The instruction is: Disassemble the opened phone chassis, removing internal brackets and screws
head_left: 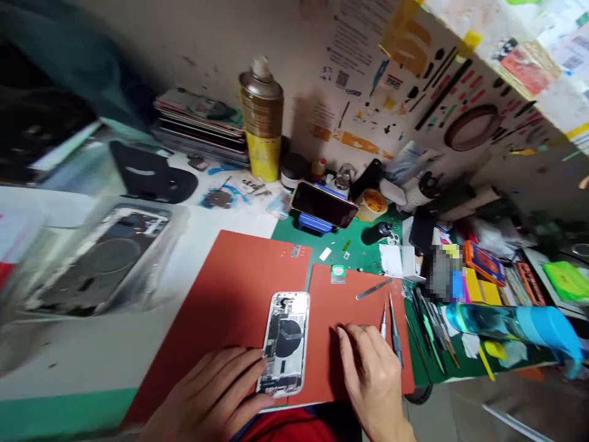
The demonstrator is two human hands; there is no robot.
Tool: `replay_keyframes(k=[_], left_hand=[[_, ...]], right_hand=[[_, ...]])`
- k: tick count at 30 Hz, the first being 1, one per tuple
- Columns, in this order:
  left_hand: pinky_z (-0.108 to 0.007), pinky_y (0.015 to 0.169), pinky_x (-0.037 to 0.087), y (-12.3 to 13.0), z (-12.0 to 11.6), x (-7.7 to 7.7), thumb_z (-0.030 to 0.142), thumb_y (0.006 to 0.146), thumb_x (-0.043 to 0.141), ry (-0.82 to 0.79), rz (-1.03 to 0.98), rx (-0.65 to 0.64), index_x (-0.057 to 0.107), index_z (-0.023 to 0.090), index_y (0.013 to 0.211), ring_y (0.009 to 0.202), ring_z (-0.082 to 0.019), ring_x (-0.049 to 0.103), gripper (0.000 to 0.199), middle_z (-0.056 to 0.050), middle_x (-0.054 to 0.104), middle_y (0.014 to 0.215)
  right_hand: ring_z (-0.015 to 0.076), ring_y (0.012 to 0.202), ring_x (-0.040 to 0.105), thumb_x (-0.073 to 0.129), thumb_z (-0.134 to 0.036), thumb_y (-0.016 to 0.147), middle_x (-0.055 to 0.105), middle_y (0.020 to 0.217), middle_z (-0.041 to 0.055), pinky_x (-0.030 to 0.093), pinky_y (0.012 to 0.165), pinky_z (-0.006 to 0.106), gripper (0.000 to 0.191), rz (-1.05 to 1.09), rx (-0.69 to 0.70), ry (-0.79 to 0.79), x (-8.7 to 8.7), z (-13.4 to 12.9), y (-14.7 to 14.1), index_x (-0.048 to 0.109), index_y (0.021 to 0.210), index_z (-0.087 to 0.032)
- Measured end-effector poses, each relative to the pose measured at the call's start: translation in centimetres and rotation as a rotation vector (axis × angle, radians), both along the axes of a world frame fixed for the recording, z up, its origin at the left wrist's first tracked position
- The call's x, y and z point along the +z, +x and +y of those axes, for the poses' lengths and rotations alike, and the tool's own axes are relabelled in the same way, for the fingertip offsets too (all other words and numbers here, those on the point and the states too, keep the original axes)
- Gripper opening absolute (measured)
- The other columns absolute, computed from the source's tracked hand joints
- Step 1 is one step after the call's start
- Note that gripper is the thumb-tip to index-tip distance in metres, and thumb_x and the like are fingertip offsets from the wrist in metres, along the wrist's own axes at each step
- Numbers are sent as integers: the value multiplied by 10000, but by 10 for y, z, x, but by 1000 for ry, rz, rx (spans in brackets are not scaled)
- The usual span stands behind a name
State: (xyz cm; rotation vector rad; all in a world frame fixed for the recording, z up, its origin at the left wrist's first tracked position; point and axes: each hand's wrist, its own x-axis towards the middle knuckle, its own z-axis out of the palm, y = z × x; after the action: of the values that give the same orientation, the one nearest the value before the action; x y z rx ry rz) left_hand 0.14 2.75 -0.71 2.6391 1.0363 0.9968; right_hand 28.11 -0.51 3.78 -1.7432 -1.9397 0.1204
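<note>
Opened phone (284,344) is lying flat on the red mat (230,294), interior facing up. Left hand (221,390) is resting palm-down, fingers loosely extended and gripping nothing, fingertips meeting the phone's near-left edge; seems to be steadying it. Phone is sitting at 2 o'clock from that hand, between 9 and 10 from the right. Right hand (375,371) is hovering or resting, cannot tell which; fingers are curling, leaving a narrow gap from the thumb, no item showing. Gray slim tool (396,337) is lying just beside it at 1 o'clock. Judgement: a steadying step; any contact with the exposed parts is calling for light fingertips and a still frame.
</note>
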Motion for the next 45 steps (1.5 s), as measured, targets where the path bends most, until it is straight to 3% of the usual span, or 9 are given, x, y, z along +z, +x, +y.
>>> replay_keyframes(k=[2, 4, 8, 12, 18, 24, 33, 40, 45], left_hand=[[-350, 1012, 525, -6, 0, -10, 308, 1112, 558, 7, -20, -52, 729, 244, 1207, 1062, -209, 743, 206, -29, 802, 1154], [-356, 1062, 524, -8, -3, -15, 288, 1087, 614, -9, -20, -66, 721, 250, 1254, 1113, -211, 742, 202, -29, 799, 1197], [-405, 1143, 474, 0, -10, -7, 286, 1078, 648, -16, -31, 3, 716, 186, 1223, 1143, -226, 727, 189, -59, 804, 1184], [-389, 1025, 510, 11, -8, 5, 399, 1116, 554, -88, 0, 29, 719, 177, 1115, 1053, -227, 732, 277, -63, 806, 1115], [-414, 1003, 527, 8, -8, 11, 391, 1095, 591, -146, 4, 14, 719, 174, 1104, 1082, -254, 720, 252, -74, 791, 1131], [-419, 990, 529, 7, -8, 11, 391, 1103, 573, -162, -7, 2, 722, 166, 1105, 1086, -255, 723, 269, -75, 791, 1169], [-429, 991, 525, 6, -9, 10, 423, 1062, 652, -221, -2, -3, 711, 182, 1137, 1095, -270, 716, 259, -74, 787, 1198], [-422, 995, 525, 6, -9, 11, 423, 1058, 665, -217, -2, 5, 719, 186, 1138, 1097, -264, 713, 257, -70, 790, 1191], [-413, 1002, 531, 6, -10, 10, 419, 1051, 676, -227, -1, 7, 726, 188, 1139, 1101, -256, 706, 252, -71, 786, 1194]], right_hand=[[190, 786, 689, 592, -101, 1057, 690, 918, 71, 554, 706, 325, 114, -7, -79, 19, 1, -10, 8, 659, 1119, -169], [181, 789, 691, 587, -108, 1062, 691, 915, 65, 557, 706, 310, 107, 2, -71, 12, 2, -14, 11, 659, 1100, -177], [211, 896, 693, 602, -107, 1054, 716, 1002, 93, 585, 791, 340, 168, 6, 129, -14, 1, 1, 1, 663, 1202, -161], [253, 902, 666, 630, -87, 1025, 722, 1059, 144, 589, 770, 398, 266, -70, 348, -2, -7, 34, -14, 660, 1289, -106], [305, 1000, 664, 541, -11, 1009, 732, 1180, 195, 595, 821, 460, 364, -184, 498, 9, -12, 64, -16, 652, 1347, -91], [222, 861, 624, 553, -131, 1059, 662, 996, 109, 588, 713, 366, 243, -78, 536, -132, -4, 73, -17, 671, 1271, -128], [193, 886, 587, 554, -133, 1046, 549, 1013, 54, 541, 743, 330, 259, -67, 761, -409, 15, 122, -3, 737, 1191, -245], [184, 878, 585, 515, -79, 1026, 569, 1010, 57, 518, 733, 310, 262, -107, 835, -450, 24, 132, -11, 734, 1071, -217], [186, 910, 622, 591, -132, 1025, 608, 1061, 65, 551, 769, 322, 148, -103, 847, -450, 25, 133, -12, 711, 1039, -217]])
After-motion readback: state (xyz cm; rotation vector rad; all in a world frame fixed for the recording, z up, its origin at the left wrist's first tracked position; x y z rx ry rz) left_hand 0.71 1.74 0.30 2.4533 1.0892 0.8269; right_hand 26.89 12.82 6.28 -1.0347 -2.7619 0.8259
